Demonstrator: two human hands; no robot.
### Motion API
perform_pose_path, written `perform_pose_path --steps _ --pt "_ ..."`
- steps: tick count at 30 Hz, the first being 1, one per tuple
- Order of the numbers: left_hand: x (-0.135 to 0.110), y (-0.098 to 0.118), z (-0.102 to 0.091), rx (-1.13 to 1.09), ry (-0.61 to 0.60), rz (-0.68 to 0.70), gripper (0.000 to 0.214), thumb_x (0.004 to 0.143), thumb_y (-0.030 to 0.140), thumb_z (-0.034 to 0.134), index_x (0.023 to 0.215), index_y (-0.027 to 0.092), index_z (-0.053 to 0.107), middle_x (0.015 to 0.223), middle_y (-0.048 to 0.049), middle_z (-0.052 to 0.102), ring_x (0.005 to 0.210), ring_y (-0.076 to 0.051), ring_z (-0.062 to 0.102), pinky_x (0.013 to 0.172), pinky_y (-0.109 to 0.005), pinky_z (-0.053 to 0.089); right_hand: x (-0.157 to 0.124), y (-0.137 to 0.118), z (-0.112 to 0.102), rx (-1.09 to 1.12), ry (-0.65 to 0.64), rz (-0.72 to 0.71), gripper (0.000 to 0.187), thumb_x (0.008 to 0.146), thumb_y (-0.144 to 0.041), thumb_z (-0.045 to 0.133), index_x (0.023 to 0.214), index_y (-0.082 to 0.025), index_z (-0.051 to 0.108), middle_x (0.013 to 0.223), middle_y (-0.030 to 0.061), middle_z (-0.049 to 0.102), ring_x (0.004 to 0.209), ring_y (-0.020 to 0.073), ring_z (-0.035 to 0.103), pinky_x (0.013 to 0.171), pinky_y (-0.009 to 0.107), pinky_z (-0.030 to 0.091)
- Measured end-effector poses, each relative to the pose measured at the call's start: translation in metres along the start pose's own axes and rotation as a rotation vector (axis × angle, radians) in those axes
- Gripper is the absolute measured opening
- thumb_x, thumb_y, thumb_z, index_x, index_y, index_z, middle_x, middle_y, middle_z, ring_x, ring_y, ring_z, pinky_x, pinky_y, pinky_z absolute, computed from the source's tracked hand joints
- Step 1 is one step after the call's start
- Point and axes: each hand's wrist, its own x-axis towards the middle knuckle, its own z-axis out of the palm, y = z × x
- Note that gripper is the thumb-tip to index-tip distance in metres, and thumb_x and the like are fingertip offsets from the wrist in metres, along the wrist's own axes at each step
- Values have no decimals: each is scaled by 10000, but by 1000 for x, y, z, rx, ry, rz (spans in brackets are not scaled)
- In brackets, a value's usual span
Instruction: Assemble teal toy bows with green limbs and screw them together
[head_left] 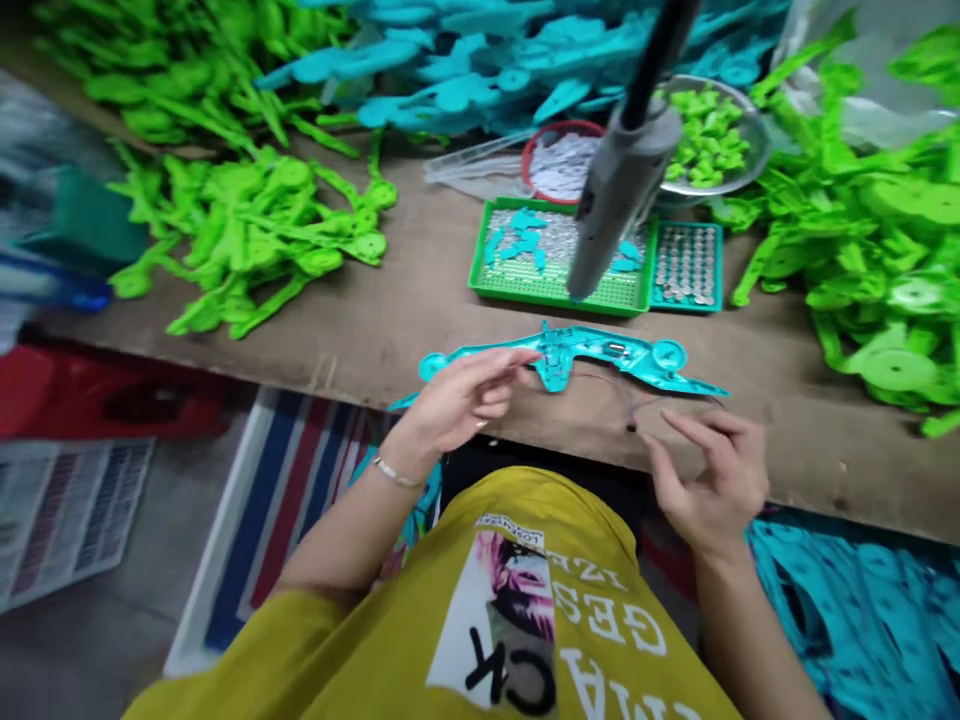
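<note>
A long turquoise plastic shell lies along the table's front edge, its ribbed inner side up and a small metal part in it. At the middle of the shell is my left hand, thumb and forefinger pinched together; what they hold, if anything, is too small to make out. Thin red and dark wires run from the shell's middle to the right, with a small dark end piece on the tabletop. Beside these wires hovers my right hand, thumb and fingers apart, nothing visible between them.
Behind the shell stand a green tray of small metal and turquoise parts and a smaller tray of round metal pieces. A grey tool hangs over them. Green shells heap at left, more green shells at right.
</note>
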Motion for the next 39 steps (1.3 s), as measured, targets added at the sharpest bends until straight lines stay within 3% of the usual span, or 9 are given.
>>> perform_pose_path --steps 4,9,15,19,25,28,32,35,39 --pt "11 -3 23 -259 -109 -182 258 947 299 614 1002 104 774 805 -41 600 501 -21 250 388 -142 179 20 -40 9 186 -215 -359 527 769 -135 797 1244 -317 657 914 29 667 851 210 605 813 400 486" --pt "5 -10 39 -336 -166 -214 209 940 193 598 1007 103 774 817 -32 569 501 -12 273 390 -123 234 26 -64 33 243 -249 -405 417 814 -195 789 1198 -310 674 806 -16 709 770 181 576 773 391 422" --pt "-12 -22 39 -193 -116 -19 247 853 179 724 1092 155 783 956 -57 677 701 -56 549 678 -180 491 21 -71 41 131 -155 -467 362 856 -110 698 1135 -339 723 749 -39 724 709 156 566 743 377 404" --pt "-25 -15 26 258 -213 77 301 906 319 700 1180 210 756 1115 -88 742 1031 -194 677 937 -319 526 28 -82 9 202 -154 -491 213 887 -193 698 1033 -343 736 870 -27 774 880 184 674 864 384 515" --pt "-35 1 3 874 -127 408 233 987 326 604 1155 220 725 1067 -51 751 980 -184 692 878 -299 528 51 -93 -50 707 -480 -224 383 955 -139 580 1289 -325 594 968 -26 776 915 169 759 1085 452 553" --pt "-32 -4 6 841 -125 645 237 979 277 622 1199 217 686 1034 -49 726 892 -152 681 815 -272 537 59 -88 -34 787 -508 218 431 938 -128 614 1315 -300 495 856 -21 723 727 143 737 742 331 644" --pt "-21 -14 14 944 -293 863 263 960 195 646 1220 205 684 1028 -70 728 891 -153 681 812 -290 551 67 -75 6 945 -885 558 360 928 -274 663 1174 -266 401 790 -44 664 630 105 664 539 221 528" --pt "-12 -19 15 950 -241 944 143 955 152 643 1064 188 727 949 -62 747 879 -150 700 782 -280 562 75 -66 19 975 -943 530 299 912 -278 665 1043 -256 398 847 -26 669 710 103 664 598 220 520" --pt "1 -21 9 992 82 1119 100 907 136 707 994 181 722 899 -38 759 841 -135 706 784 -262 565 96 -55 21 636 -812 276 161 906 -224 643 1042 -220 558 873 6 697 761 119 655 674 251 517"
